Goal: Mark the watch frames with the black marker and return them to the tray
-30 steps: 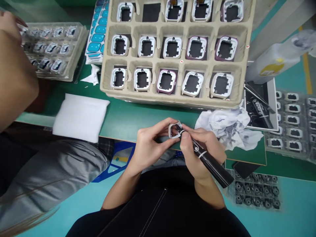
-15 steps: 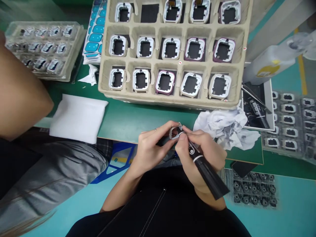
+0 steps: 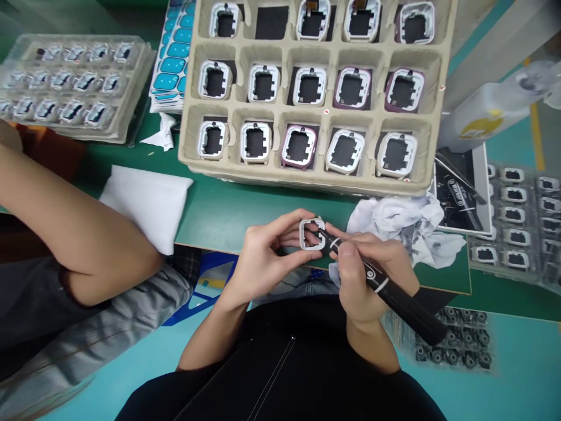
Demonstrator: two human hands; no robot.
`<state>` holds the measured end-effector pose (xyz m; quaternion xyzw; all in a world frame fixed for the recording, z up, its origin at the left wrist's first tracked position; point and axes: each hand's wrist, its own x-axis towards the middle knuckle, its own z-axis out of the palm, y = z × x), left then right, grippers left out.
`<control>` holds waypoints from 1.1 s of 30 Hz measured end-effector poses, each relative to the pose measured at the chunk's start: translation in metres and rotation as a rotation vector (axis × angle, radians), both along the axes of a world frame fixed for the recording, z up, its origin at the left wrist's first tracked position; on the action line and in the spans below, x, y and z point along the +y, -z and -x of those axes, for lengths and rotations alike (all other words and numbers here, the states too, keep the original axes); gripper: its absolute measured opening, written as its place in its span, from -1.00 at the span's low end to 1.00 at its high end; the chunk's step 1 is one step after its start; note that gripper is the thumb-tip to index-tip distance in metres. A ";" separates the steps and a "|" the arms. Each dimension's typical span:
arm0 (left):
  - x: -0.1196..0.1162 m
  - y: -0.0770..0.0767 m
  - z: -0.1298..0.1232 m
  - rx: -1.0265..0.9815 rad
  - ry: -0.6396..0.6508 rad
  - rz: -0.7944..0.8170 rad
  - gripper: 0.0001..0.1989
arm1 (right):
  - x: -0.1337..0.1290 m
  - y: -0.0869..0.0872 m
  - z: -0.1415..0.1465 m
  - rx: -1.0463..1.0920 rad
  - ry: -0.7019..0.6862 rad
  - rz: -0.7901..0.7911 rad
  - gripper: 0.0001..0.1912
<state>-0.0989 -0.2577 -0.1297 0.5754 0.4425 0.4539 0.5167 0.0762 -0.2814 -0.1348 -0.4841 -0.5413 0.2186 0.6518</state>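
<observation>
Between the thumb and fingers of my left hand (image 3: pixel 263 257) is a small pale watch case frame (image 3: pixel 302 235), its square opening facing me. My right hand (image 3: pixel 372 275) grips a black marker (image 3: pixel 405 307) with light rings on its barrel. The marker's thin end meets the right side of the frame; whether the tip presses on it I cannot tell. A little of something whitish shows beneath my right fingers, too hidden to name.
Beyond my hands stands a beige compartment tray (image 3: pixel 280 175) of similar frames. A crumpled stained cloth (image 3: pixel 403 222) and a box with tweezers (image 3: pixel 460 199) lie right. Left are a folded white cloth (image 3: pixel 146 199) and a co-worker's arm (image 3: pixel 83 234). A plastic bottle (image 3: pixel 477 111) stands far right.
The frame has turned so its opening faces me more. My right hand and marker have shifted right, the marker lying flatter. The co-worker's arm has swung lower, across the folded cloth.
</observation>
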 end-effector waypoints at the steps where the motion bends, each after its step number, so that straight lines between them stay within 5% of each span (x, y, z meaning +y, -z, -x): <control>1: 0.001 -0.001 0.001 -0.021 0.008 0.014 -0.41 | 0.000 0.001 0.000 0.012 -0.010 -0.009 -0.89; 24: -0.002 0.003 0.004 -0.072 0.013 -0.063 -0.38 | 0.003 0.002 -0.006 0.113 -0.059 -0.060 -0.86; 29: 0.006 -0.035 0.020 0.109 -0.017 -0.340 -0.41 | 0.001 0.011 -0.007 0.132 -0.024 -0.098 -0.85; 33: 0.051 -0.086 0.031 0.411 -0.213 -0.643 -0.45 | 0.000 0.015 -0.005 0.059 0.026 -0.054 -0.85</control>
